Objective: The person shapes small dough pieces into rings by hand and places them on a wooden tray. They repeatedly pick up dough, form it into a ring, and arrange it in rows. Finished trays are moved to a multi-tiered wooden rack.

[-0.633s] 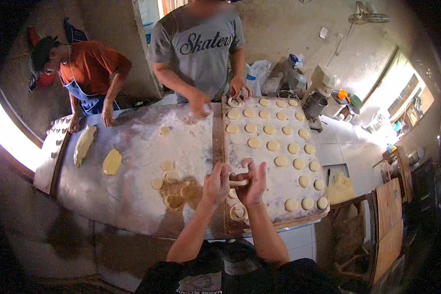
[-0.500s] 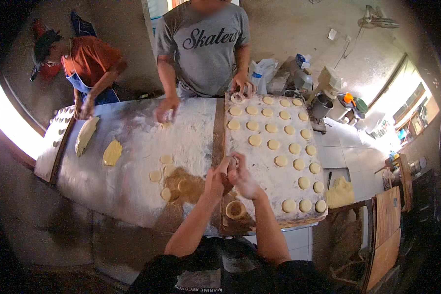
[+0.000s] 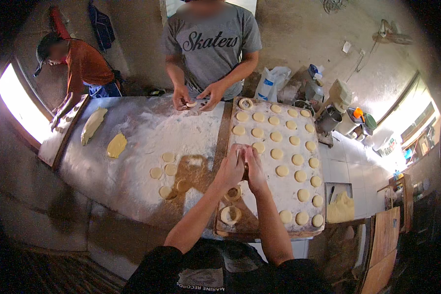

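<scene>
Both hands met over the wooden tray [image 3: 224, 128], above its floured near-left part; the left hand [image 3: 230, 169] and the right hand [image 3: 254, 169] were pressed side by side with fingers curled inward around a small piece of dough [image 3: 241, 156], of which only a pale sliver showed between the thumbs, so its shape could not be told; the hands were clenched on it together, neither one released. Just nearer the person than the hands, on the same tray, lay two dough rings [image 3: 230, 214], one behind the other, the closer one by the tray's near edge; they were apart from the hands and untouched. To the right of the hands and toward the tray's far end, rows of round dough discs [image 3: 282, 170] covered the tray's flour. Left of the tray, on the floured table [image 3: 132, 147], a small cluster of flat dough rounds [image 3: 169, 169] lay near a bare brown patch; farther left along the table sat two larger lumps of yellow dough [image 3: 116, 145]. At the table's far side, just left of the tray's far corner, a person in a grey shirt [image 3: 210, 44] worked another bit of dough with both hands; another person in an orange shirt [image 3: 85, 63] bent over the table's far-left end.
</scene>
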A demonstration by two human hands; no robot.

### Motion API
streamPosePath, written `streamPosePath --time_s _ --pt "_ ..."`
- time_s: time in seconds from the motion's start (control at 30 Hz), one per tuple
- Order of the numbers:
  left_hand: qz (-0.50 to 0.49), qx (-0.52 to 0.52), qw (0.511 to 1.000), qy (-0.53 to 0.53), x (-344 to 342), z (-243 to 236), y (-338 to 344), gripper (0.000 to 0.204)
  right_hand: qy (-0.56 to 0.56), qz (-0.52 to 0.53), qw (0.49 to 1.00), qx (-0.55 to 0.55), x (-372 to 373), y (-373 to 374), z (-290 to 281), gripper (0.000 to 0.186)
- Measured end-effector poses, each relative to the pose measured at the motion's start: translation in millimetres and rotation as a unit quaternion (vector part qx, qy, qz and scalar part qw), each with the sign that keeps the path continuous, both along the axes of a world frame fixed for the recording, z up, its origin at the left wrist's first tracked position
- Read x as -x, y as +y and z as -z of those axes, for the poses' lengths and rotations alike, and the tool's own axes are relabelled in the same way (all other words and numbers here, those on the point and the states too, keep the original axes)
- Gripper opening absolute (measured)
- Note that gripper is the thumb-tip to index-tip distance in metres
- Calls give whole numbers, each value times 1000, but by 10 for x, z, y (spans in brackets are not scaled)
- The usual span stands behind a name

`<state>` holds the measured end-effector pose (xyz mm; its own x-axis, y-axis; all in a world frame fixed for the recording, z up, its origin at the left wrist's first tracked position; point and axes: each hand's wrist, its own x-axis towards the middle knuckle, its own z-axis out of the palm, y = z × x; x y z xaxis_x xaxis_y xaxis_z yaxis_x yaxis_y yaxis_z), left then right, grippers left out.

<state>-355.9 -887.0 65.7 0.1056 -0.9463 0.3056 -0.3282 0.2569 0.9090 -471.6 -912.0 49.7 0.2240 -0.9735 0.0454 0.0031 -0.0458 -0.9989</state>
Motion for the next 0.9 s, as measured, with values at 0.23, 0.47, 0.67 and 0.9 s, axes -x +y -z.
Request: streamPosePath --time_s 0.23,0.47,0.67,0.9 --pt "-38 -258 932 -251 -381 352 -526 64 389 42 920 -10 34 -311 93 86" --pt "109 -319 886 -319 -495 342 -252 96 523 85 847 51 4 -39 211 79" --pt "62 -321 895 -305 -407 276 -282 95 543 77 836 40 41 -54 321 91" --pt "13 -187 903 -386 -197 81 -237 72 448 115 884 69 551 618 -7 50"
